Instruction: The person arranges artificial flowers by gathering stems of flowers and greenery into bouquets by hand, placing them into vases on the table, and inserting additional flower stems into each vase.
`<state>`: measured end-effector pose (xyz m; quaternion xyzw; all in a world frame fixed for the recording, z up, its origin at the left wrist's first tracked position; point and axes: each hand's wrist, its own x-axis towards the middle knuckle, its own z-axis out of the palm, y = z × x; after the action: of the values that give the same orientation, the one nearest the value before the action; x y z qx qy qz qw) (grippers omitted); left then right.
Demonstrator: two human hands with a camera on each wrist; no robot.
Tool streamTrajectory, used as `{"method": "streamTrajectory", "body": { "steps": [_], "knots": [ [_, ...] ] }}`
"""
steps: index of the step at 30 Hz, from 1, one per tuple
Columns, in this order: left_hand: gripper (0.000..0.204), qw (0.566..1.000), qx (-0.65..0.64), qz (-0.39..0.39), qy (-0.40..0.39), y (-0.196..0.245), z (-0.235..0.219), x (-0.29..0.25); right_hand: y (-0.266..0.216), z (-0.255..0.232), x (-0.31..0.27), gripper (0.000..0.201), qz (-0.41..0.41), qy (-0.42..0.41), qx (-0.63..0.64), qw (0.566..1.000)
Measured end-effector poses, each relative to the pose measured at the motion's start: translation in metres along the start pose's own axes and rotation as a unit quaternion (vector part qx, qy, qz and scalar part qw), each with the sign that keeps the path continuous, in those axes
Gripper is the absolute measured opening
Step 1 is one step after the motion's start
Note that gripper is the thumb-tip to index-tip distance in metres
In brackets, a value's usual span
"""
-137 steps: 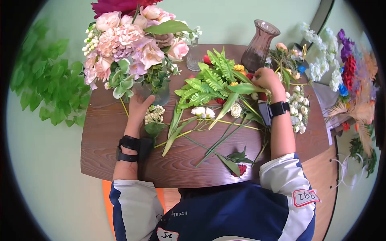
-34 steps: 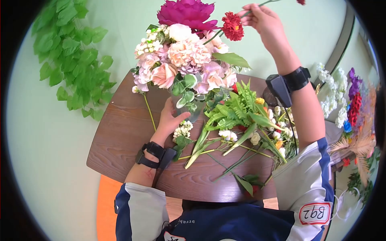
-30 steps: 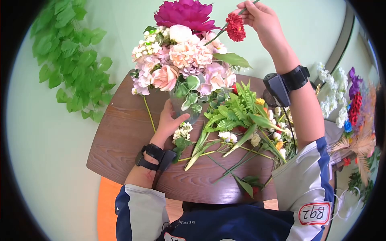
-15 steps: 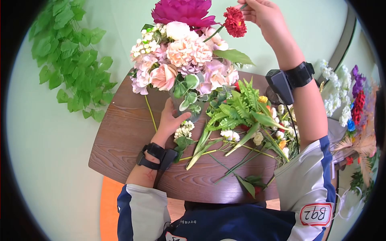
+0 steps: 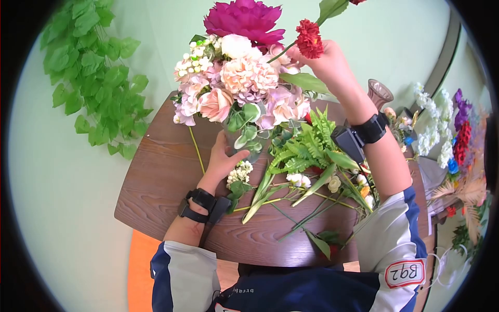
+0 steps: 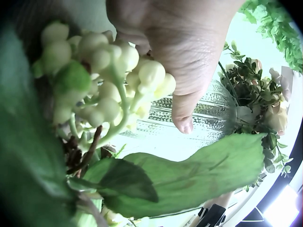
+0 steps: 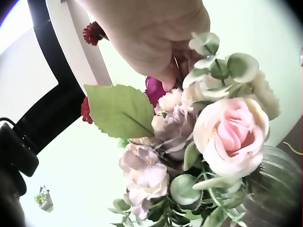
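1. Vase of clear glass (image 5: 231, 139), head view, on the dark table (image 5: 156, 174). Contents: pink, cream and lilac bouquet (image 5: 248, 75), magenta bloom (image 5: 243, 21) at top. Left hand (image 5: 219, 161) curled round its side. Right hand (image 5: 328, 66) at the bouquet's far side, fingers narrow, apparently pinching the stem of the red flowers (image 5: 310, 39). Arrangement judged well filled, the red flowers not yet settled. Loose stock, perhaps left to add: fern (image 5: 306, 148), white berries (image 5: 239, 172), assorted stems. Second vessel: purple glass vase (image 5: 379, 92), partly behind the arm; contents cannot be told.

2. Left wrist view: thumb across ribbed glass; white berries and green leaf (image 6: 189, 175) in front.

3. Right wrist view: fingers drawn together beside the blooms; broad leaf (image 7: 120, 111) nearby. Stem tip hidden.
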<state>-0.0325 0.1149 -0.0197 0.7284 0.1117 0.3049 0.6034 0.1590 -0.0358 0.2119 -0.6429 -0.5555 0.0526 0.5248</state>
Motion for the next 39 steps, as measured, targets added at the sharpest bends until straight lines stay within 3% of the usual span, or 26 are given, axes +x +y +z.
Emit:
{"method": "streamTrajectory", "body": {
  "steps": [3, 5, 8, 12, 18, 22, 25, 27, 30, 34, 37, 39],
  "knots": [
    [0.07, 1.0, 0.012, 0.009, 0.002, -0.007, -0.001, 0.001, 0.013, 0.003, 0.003, 0.021, -0.007, 0.034, -0.024, 0.999],
    [0.07, 0.999, 0.032, 0.028, 0.007, -0.007, -0.001, 0.001, 0.016, 0.0, 0.01, 0.023, -0.065, 0.066, 0.045, 0.995],
    [0.07, 1.0, 0.011, -0.018, 0.002, -0.001, 0.0, 0.0, -0.001, -0.006, 0.005, 0.024, -0.115, 0.135, 0.142, 0.974],
    [0.07, 1.0, 0.018, -0.007, 0.012, 0.0, 0.001, -0.001, 0.002, -0.011, 0.006, 0.024, -0.142, 0.136, 0.124, 0.973],
    [0.069, 1.0, 0.008, -0.02, 0.013, 0.009, 0.003, -0.002, 0.018, 0.0, 0.005, 0.014, -0.106, 0.114, 0.095, 0.983],
    [0.068, 0.999, -0.012, -0.03, 0.01, 0.01, 0.003, -0.003, 0.019, -0.003, 0.006, 0.016, -0.094, 0.101, 0.086, 0.987],
    [0.066, 1.0, 0.011, 0.015, 0.019, 0.009, 0.003, -0.003, 0.012, -0.004, 0.004, 0.017, -0.099, 0.066, 0.192, 0.974],
    [0.066, 1.0, 0.009, 0.006, 0.019, 0.01, 0.004, -0.003, 0.01, -0.006, 0.005, 0.017, -0.094, 0.02, 0.351, 0.931],
    [0.064, 1.0, 0.014, -0.011, 0.021, 0.011, 0.003, -0.004, 0.015, -0.005, 0.009, 0.015, -0.081, 0.036, 0.416, 0.905],
    [0.062, 0.999, 0.042, -0.015, 0.019, 0.002, 0.0, -0.002, 0.019, -0.004, 0.01, 0.013, -0.056, 0.051, 0.391, 0.917],
    [0.061, 0.999, 0.03, 0.018, 0.022, 0.005, 0.002, -0.002, 0.022, 0.0, 0.01, 0.01, -0.028, 0.089, 0.286, 0.954],
    [0.063, 0.999, 0.032, 0.018, 0.024, 0.001, 0.001, -0.001, 0.005, 0.014, -0.001, 0.01, -0.017, 0.162, 0.05, 0.985]
  ]
}}
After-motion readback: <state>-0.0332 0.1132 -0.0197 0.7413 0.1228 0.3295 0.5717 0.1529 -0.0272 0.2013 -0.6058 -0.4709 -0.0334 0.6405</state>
